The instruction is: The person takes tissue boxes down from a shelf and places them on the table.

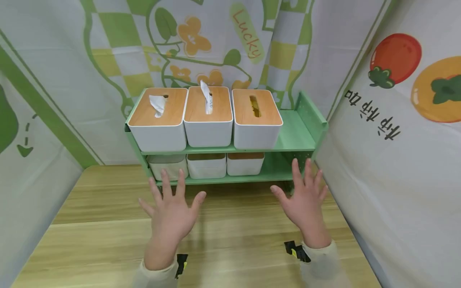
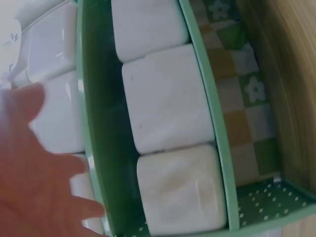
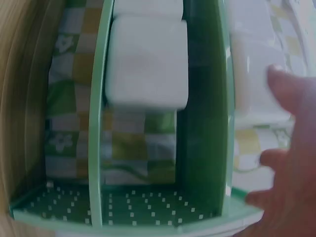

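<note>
Both hands hover in front of a green two-tier shelf (image 1: 295, 130), fingers spread and holding nothing. My left hand (image 1: 173, 218) is before the shelf's left part, my right hand (image 1: 306, 204) before its right end. On the upper tier stand three white tissue boxes with wood-look lids: the left box (image 1: 158, 138) and middle box (image 1: 210, 134) have tissue sticking out, while the right box (image 1: 257, 136) shows a bare slot. Below them sit three more white boxes, the left (image 1: 168, 170), middle (image 1: 207, 168) and right (image 1: 245, 166). The left wrist view shows the lower boxes (image 2: 168, 98) close up.
The shelf stands on a wood-grain table (image 1: 230, 240) against a patterned curtain (image 1: 216, 40). A white cloth wall (image 1: 396, 168) with printed fruit rises on the right, and another cloth wall (image 1: 32, 172) on the left. Perforated end panels (image 3: 148, 207) close the shelf's sides.
</note>
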`<state>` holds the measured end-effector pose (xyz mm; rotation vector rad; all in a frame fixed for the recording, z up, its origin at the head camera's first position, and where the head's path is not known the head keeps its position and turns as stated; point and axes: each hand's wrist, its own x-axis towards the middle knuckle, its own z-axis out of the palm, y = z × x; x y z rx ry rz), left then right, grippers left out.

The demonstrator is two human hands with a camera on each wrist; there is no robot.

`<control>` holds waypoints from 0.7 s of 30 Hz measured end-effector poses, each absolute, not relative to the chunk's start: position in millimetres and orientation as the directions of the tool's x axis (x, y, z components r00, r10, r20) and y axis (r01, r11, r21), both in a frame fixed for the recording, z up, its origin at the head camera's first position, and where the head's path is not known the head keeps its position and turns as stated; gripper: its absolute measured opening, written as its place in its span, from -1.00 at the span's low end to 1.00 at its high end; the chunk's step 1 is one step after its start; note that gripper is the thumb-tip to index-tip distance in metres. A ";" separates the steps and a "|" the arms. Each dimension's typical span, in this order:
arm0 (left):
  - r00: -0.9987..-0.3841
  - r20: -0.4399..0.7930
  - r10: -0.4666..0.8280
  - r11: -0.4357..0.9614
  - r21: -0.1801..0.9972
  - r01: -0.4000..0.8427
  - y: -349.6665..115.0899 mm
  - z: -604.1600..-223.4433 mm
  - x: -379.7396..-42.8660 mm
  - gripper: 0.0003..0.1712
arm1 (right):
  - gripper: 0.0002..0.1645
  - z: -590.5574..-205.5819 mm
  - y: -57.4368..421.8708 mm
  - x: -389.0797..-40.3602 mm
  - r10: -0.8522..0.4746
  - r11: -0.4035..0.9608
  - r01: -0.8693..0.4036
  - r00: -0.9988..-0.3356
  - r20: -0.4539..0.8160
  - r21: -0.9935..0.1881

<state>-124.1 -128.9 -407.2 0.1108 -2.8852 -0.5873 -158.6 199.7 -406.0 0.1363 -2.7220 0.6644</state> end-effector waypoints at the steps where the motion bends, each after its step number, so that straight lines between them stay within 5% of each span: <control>1: -0.966 0.234 -0.111 0.911 0.412 -0.005 -132.2 -405.7 -123.6 0.03 | 0.14 -405.3 205.3 -160.8 -0.026 0.867 -0.212 -0.923 0.383 -0.452; 4: -0.877 0.468 -0.114 0.877 0.461 0.133 -145.0 -402.6 -124.9 -0.05 | 0.12 -402.8 220.7 -168.8 -0.048 0.812 -0.328 -0.862 0.505 -0.483; 7: -0.686 0.716 -0.132 0.835 0.453 0.312 -161.4 -398.8 -134.0 -0.13 | 0.10 -399.6 234.9 -178.8 -0.053 0.769 -0.430 -0.780 0.623 -0.473; 10: -0.539 0.826 -0.163 0.782 0.442 0.440 -181.0 -392.7 -147.0 -0.15 | 0.10 -395.7 248.6 -190.6 -0.075 0.741 -0.527 -0.680 0.730 -0.415; 14: -0.603 0.760 -0.242 0.660 0.584 0.471 -204.6 -378.3 -161.4 -0.12 | 0.17 -386.0 261.5 -205.1 -0.077 0.666 -0.619 -0.612 0.787 -0.416; 21: -0.716 0.628 -0.305 0.393 0.768 0.506 -233.3 -351.3 -192.7 -0.26 | 0.25 -366.8 264.6 -232.2 0.019 0.331 -0.637 -0.733 0.680 -0.696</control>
